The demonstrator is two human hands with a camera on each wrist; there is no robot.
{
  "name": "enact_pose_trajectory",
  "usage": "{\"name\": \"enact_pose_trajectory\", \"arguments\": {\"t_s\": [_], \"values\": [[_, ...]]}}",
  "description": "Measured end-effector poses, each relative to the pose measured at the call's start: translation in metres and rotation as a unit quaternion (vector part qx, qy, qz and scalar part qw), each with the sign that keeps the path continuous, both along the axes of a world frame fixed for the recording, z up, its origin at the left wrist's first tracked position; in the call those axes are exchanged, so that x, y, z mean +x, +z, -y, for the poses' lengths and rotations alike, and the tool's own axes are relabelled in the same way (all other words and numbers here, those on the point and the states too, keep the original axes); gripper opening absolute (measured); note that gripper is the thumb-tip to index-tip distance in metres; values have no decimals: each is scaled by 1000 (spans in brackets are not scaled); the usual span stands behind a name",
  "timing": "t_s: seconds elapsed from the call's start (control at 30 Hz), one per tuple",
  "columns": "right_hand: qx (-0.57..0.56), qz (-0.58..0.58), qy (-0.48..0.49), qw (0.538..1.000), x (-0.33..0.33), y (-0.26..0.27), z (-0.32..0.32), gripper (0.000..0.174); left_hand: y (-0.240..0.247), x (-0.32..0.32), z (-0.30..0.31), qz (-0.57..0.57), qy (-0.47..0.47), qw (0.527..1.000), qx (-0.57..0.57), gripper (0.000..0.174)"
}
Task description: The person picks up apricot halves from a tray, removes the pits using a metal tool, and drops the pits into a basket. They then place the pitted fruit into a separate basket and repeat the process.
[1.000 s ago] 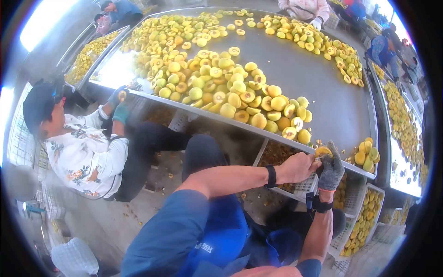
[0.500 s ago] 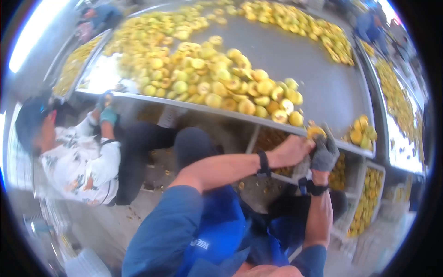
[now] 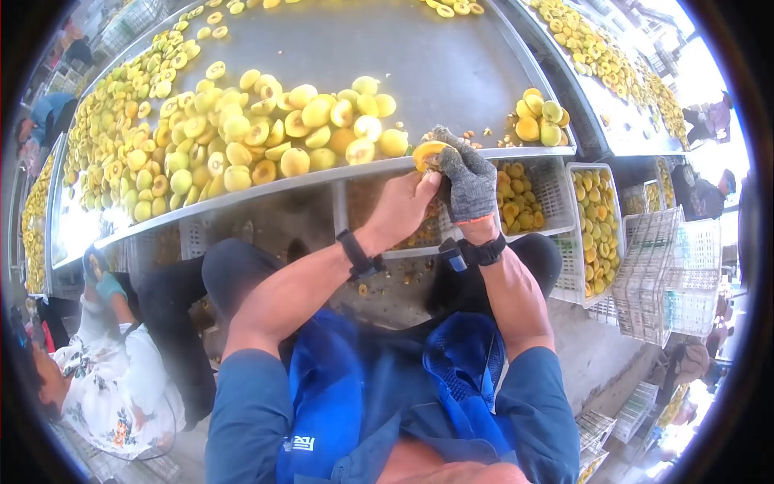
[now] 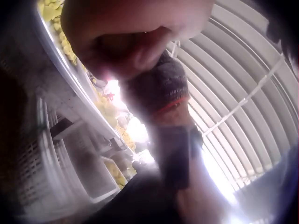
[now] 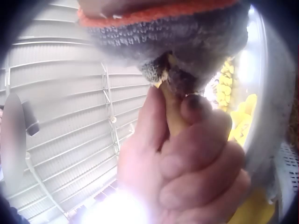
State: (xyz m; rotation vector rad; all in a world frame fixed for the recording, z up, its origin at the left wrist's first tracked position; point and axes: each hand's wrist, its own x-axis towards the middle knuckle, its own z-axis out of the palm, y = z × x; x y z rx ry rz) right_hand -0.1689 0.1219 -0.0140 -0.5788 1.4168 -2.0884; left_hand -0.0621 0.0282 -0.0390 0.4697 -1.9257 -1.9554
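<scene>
- The right hand [image 3: 470, 184], in a grey glove with an orange cuff, held a yellow fruit piece [image 3: 431, 152]; its grip was closed, fingers curled round the piece.
- The fruit piece was just above the centre of the head view, by the near edge of the desk [image 3: 363, 64], its hollowed side partly showing.
- The left hand [image 3: 403, 208] was bare and right up against the right hand. Its grip was closed too, fingers and thumb curled round a narrow tan stick [image 5: 174, 114], whose far end was hidden by the glove.
- A broad heap of halved fruit [image 3: 234, 133] covered the left and upper left of the desk, many cut faces showing.
- A small pile [image 3: 542, 121] sat near the desk's right corner, with brown bits [image 3: 476, 137] between it and the glove.
- Below the edge, right of the hands, a white crate [image 3: 555, 187] held fruit; a second crate [image 3: 571, 278] of fruit stood beside it.
- White crates in a stack [image 3: 651, 266] stood further right.
- Dark bands sat on both wrists.
- A second person [image 3: 121, 391], in a pale patterned top, sat at the lower left, a teal glove [image 3: 109, 286] near the desk.
</scene>
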Motion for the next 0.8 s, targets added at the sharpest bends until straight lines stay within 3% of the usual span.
{"name": "enact_pose_trajectory", "arguments": {"t_s": [0.03,0.13,0.3,0.33,0.37,0.4,0.43,0.47,0.5,0.63,0.77,0.8], "values": [[3,-3,-14,1000,2,-1,1,36,-4,-2,-4,-20,49,993,-104,44],[5,-1,-43,999,7,-2,4,36,3,1,-9,22,87,974,-210,42],[-4,61,-38,997,7,1,6,33,-9,-1,-7,13,90,959,-269,38],[56,-110,-67,990,-1,-7,4,32,-9,0,-7,17,88,962,-256,38],[113,-277,-93,950,-16,-21,1,30,-9,1,-8,21,87,966,-244,38],[168,-434,-117,877,-18,-19,1,29,1,4,-10,41,85,975,-204,38],[125,-263,-115,950,-18,-17,0,28,8,7,-13,60,83,981,-163,38],[74,-87,-108,988,-20,-11,3,28,9,9,-11,67,74,982,-160,42],[22,93,-97,991,-19,-1,5,27,13,10,-10,58,73,986,-141,43],[87,92,-161,979,-33,-6,2,24,7,15,-1,39,111,987,-110,48],[46,67,-166,983,-40,-9,-5,24,-19,16,25,72,127,980,-137,50],[62,47,-156,985,-46,-8,-13,30,-32,16,31,70,124,985,-101,50]]}}
